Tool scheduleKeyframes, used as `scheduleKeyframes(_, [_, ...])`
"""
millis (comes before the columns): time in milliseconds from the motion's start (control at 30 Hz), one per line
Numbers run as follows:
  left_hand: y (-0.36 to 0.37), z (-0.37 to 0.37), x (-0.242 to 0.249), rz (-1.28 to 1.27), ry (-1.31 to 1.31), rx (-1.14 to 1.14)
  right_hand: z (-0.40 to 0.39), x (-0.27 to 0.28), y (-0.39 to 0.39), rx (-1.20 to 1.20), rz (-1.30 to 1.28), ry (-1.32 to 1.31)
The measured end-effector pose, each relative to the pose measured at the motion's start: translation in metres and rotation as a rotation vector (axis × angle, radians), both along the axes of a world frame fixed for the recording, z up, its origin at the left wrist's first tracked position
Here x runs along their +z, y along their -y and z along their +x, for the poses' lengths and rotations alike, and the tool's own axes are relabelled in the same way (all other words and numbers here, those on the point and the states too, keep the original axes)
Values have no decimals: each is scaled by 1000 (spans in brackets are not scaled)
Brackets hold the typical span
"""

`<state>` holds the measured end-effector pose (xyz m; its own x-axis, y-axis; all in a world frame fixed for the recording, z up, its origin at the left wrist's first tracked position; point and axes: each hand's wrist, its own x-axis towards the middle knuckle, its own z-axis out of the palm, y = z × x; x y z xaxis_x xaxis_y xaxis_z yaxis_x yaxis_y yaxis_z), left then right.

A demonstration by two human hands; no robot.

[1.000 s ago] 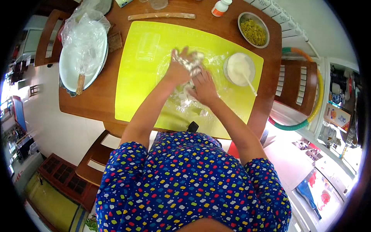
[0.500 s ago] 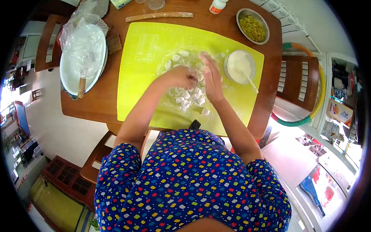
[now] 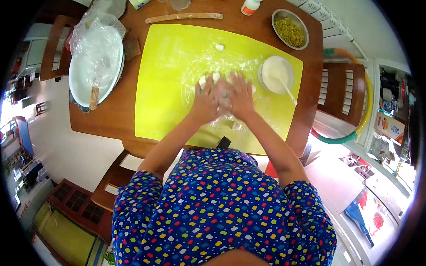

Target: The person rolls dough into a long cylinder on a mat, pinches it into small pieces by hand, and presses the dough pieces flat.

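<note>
Both hands lie side by side over floured dough pieces at the middle of the yellow-green mat (image 3: 164,106). My left hand (image 3: 206,102) has its fingers spread, pointing away from me, on top of the pieces. Close beside it my right hand (image 3: 239,95) is also spread over them, with its fingers apart. White dough pieces (image 3: 216,76) show just beyond the fingertips; those under the palms are hidden. One dough piece (image 3: 220,47) sits alone farther up the mat, and another (image 3: 236,126) lies below my right hand.
A bowl of white flour (image 3: 274,73) with a spoon stands on the mat's right. Beyond are a metal bowl of green filling (image 3: 290,30), a white bottle (image 3: 250,6) and a rolling pin (image 3: 184,17). A plastic-covered white basin (image 3: 84,84) is at the left.
My left hand has turned from a curled pose to spread fingers. My right hand has lowered flat onto the dough pieces. One piece now lies apart, farther up the mat.
</note>
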<state>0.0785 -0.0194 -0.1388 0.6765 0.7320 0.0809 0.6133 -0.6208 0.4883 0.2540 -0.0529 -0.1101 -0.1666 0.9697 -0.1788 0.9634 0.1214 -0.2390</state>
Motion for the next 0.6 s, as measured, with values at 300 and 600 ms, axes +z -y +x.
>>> scheduleKeyframes(300, [-73, -18, 7, 160, -133, 245, 21, -1, 9, -164, 94, -71])
scheduleKeyframes(600, [-27, 11, 20, 53, -216, -82, 26, -19, 58, 179, 20, -59])
